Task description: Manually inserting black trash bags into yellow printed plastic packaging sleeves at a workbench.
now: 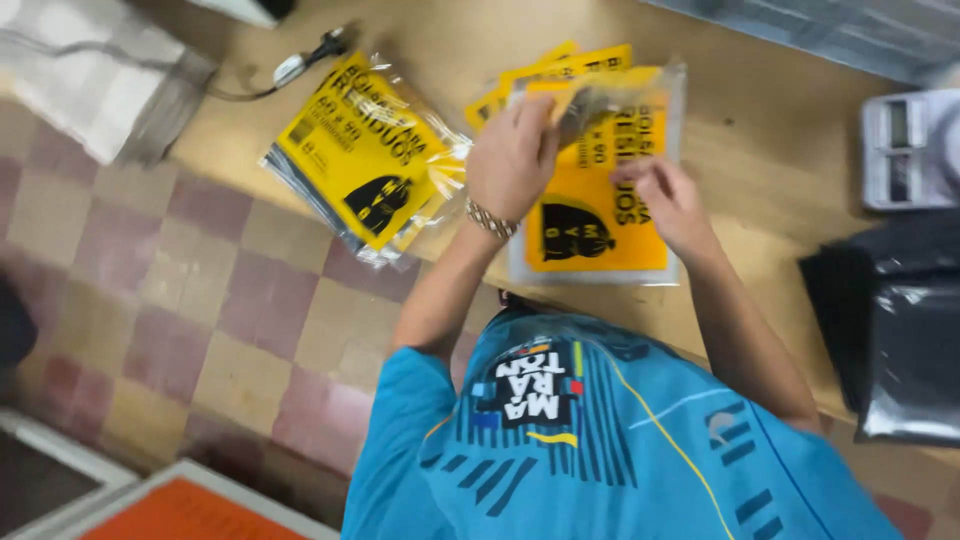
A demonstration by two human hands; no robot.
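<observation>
A clear plastic packet point(600, 240) with a yellow label and folded black bags inside lies on the wooden table point(760, 140) in front of me. My left hand point(512, 155), with a beaded bracelet at the wrist, is closed on the packet's far end, where the plastic is bunched up. My right hand point(668, 198) is on the middle of the same packet, its fingertips pinched at the film by the label's edge. The picture is blurred, so the finer grip is unclear.
A stack of similar yellow-labelled packets point(360, 150) lies to the left, overhanging the table edge, and more point(560, 62) fan out behind. Folded black bags point(890, 320) and a grey scale point(905, 150) sit at the right. A cable plug point(300, 65) lies far left, above a tiled floor point(180, 290).
</observation>
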